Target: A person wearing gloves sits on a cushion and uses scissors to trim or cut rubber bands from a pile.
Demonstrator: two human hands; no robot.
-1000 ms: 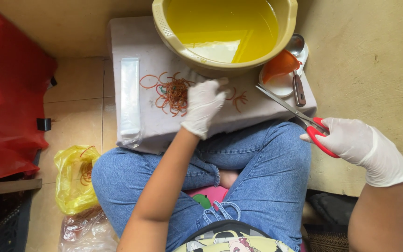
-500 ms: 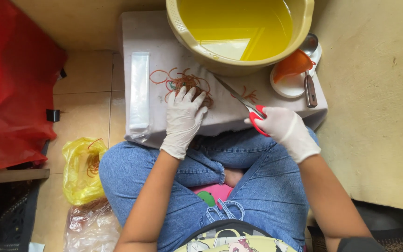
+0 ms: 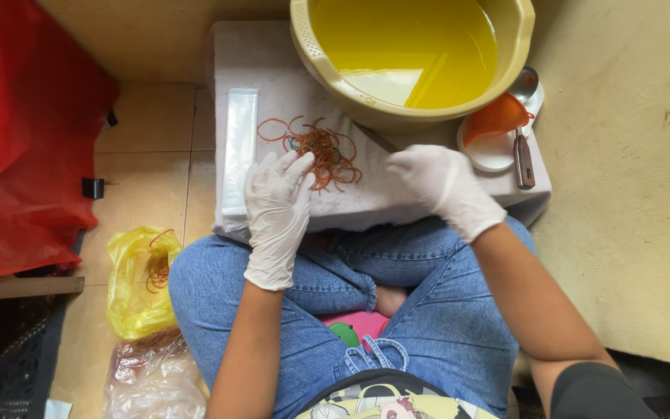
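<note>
Right hand [image 3: 437,186] hides whatever it grips beside the rubber bands [image 3: 321,152].

You sit cross-legged on the tiled floor [image 3: 153,132] of what looks like a home used for small food-packing work. A low white block [image 3: 273,70] serves as your table, holding a basin of yellow oil [image 3: 412,54]. A red plastic sack [image 3: 17,140] and yellow bag [image 3: 137,283] lie beside you.
</note>
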